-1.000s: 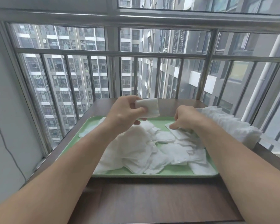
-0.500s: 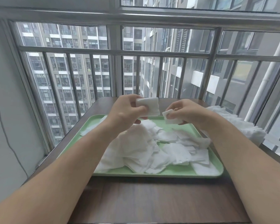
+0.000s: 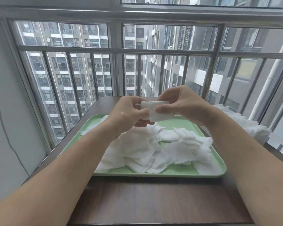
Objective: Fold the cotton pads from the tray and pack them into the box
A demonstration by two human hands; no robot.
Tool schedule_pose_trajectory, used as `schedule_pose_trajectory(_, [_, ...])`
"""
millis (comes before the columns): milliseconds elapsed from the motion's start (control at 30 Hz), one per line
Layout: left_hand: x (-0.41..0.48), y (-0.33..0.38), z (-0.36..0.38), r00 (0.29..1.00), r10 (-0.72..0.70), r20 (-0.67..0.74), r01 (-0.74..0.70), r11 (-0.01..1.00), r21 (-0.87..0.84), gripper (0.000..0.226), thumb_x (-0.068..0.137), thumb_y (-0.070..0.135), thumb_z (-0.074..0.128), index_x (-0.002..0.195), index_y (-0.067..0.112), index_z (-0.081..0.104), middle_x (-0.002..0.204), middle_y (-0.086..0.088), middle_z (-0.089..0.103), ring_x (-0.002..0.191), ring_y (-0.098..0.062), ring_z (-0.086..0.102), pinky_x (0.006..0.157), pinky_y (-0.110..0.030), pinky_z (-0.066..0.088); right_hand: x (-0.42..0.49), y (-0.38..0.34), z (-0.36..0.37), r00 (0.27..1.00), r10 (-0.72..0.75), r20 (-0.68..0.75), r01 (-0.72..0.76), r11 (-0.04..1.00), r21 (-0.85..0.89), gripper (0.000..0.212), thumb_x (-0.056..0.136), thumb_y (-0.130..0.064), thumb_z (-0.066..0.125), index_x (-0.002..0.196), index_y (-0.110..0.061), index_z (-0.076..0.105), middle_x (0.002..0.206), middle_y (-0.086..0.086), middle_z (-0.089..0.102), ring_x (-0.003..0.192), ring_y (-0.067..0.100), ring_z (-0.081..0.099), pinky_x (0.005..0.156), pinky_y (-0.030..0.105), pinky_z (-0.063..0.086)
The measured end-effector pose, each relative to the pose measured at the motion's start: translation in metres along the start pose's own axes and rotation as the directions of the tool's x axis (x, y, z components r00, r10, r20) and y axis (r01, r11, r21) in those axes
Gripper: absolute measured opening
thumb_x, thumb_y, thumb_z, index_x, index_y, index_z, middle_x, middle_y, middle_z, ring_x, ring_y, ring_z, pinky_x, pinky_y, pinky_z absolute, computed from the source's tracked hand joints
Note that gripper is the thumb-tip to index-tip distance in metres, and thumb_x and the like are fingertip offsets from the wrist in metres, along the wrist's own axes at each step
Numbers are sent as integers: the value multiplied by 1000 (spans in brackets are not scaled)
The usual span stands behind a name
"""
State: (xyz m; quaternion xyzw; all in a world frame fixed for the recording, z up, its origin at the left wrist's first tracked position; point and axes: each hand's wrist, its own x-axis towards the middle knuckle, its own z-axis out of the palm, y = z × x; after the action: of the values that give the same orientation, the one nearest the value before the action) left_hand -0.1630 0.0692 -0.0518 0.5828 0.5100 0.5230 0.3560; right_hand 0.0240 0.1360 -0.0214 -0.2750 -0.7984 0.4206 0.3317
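Since the earlier frame both hands have closed together above the tray, the right one bringing its pad against the left's. Nearest on my feed lies the dark brown wooden table (image 3: 153, 203), and on it the pale green rectangular plastic tray (image 3: 162, 175), heaped with loose white square cotton pads (image 3: 137, 149). Over its twelve o'clock edge the left hand (image 3: 129, 111) pinches a small folded white cotton pad (image 3: 145, 104), fingers curled. The right hand (image 3: 183, 105) clamps thumb and fingers on a larger white cotton sheet (image 3: 162, 115) overlapping it. At two o'clock I see a row of stacked white pads (image 3: 252, 129) off the tray. Beyond stand grey metal window bars (image 3: 209, 75).
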Motion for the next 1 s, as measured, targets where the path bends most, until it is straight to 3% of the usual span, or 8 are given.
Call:
schedule_pose_trajectory(100, [-1, 2, 3, 998, 20, 57, -18, 999, -32, 14, 95, 17, 67, 107, 9, 71, 95, -13, 78, 82, -27, 77, 61, -24, 58, 2, 1, 4, 999, -18, -47, 16, 999, -32, 19, 74, -5, 84, 87, -2, 70, 72, 3, 74, 63, 9, 68, 55, 21, 52])
schedule_pose_trajectory(367, [-1, 2, 4, 996, 15, 89, -13, 1000, -21, 19, 104, 10, 52, 111, 11, 69, 101, -16, 76, 85, -27, 77, 71, -30, 63, 6, 7, 7, 990, -5, -143, -12, 993, -114, 29, 71, -18, 89, 88, -2, 70, 87, 18, 75, 72, 18, 68, 62, 29, 54])
schedule_pose_trajectory(533, [-3, 4, 3, 996, 9, 89, -8, 1000, -11, 24, 103, 8, 47, 108, 5, 70, 102, -21, 75, 86, -31, 76, 73, -35, 61, 7, 9, 7, 985, -8, -173, -18, 989, -149, 31, 70, -22, 90, 83, -2, 70, 81, 16, 74, 65, 12, 65, 54, 20, 50])
schedule_pose_trajectory(700, [-4, 10, 2, 995, -7, 95, 13, 998, -65, 26, 102, 31, 55, 101, 12, 73, 95, -12, 78, 87, -30, 76, 76, -37, 60, 8, 11, 7, 969, -54, -240, -18, 957, -290, 48, 68, -40, 89, 82, -4, 62, 69, 1, 60, 58, 9, 51, 50, 15, 39])
schedule_pose_trajectory(800, [-4, 8, -1, 997, 32, 71, -29, 998, -49, 19, 89, 22, 74, 104, 10, 71, 95, -7, 78, 85, -24, 76, 77, -32, 62, 11, 12, 10, 956, -96, -276, -18, 924, -383, 47, 75, -47, 82, 79, -9, 56, 65, -4, 51, 56, 8, 43, 48, 14, 33])
schedule_pose_trajectory(867, [-2, 7, -3, 999, 26, 36, -22, 994, -105, 19, 87, 10, 76, 105, 7, 70, 93, -7, 77, 83, -24, 76, 74, -29, 62, 12, 12, 12, 961, -46, -274, -45, 947, -318, 47, 88, -54, 66, 77, -11, 53, 61, -5, 49, 48, 3, 42, 48, 14, 34])
schedule_pose_trajectory(933, [-1, 7, -5, 1000, 15, -18, -17, 989, -144, 17, 88, 6, 74, 104, 8, 69, 91, -7, 75, 81, -22, 76, 71, -26, 61, 12, 13, 12, 968, 51, -244, -99, 977, -188, 47, 102, -48, 46, 77, -9, 54, 62, -1, 54, 44, 3, 46, 47, 16, 38])
schedule_pose_trajectory(1000, [1, 6, -7, 995, 3, -98, -17, 989, -146, 14, 90, 6, 71, 103, 11, 68, 90, -5, 75, 79, -21, 76, 69, -26, 61, 11, 17, 11, 972, 120, -203, -164, 962, -219, 38, 105, -36, 46, 85, -8, 62, 72, 2, 64, 52, 8, 53, 47, 18, 41])
